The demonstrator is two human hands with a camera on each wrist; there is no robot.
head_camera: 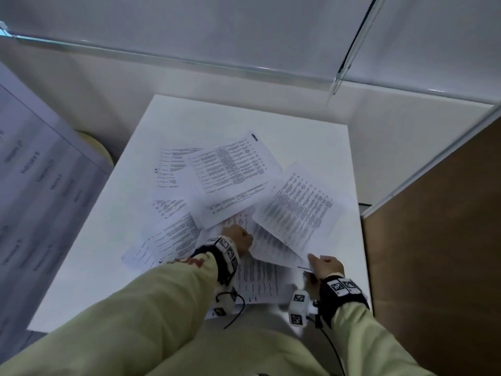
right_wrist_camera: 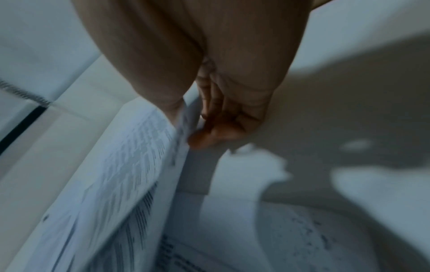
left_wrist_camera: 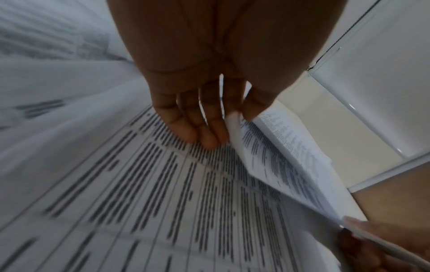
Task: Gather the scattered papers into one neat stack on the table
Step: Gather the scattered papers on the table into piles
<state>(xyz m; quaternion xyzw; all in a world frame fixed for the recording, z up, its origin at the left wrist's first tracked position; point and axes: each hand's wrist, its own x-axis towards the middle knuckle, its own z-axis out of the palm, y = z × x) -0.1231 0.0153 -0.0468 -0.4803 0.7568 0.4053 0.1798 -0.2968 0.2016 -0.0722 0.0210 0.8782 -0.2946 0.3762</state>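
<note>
From the head view, printed papers (head_camera: 230, 169) are lying scattered and overlapping on the white table (head_camera: 311, 142), with no container in sight. The right hand (head_camera: 326, 267) is pinching the near corner of a few lifted sheets (head_camera: 295, 213); the left hand (head_camera: 240, 237) is meeting their other edge.

At the left wrist, the left hand (left_wrist_camera: 209, 114) is holding that edge between thumb and straight fingers; print is blurring.

At the right wrist, the right hand (right_wrist_camera: 223, 117) is clamping the sheets (right_wrist_camera: 121, 174), heavily smeared.

Printed papers (head_camera: 233, 169) — thin matt paper; table (head_camera: 311, 137) — smooth white; side panel (head_camera: 433, 253) matt brown wood.
</note>
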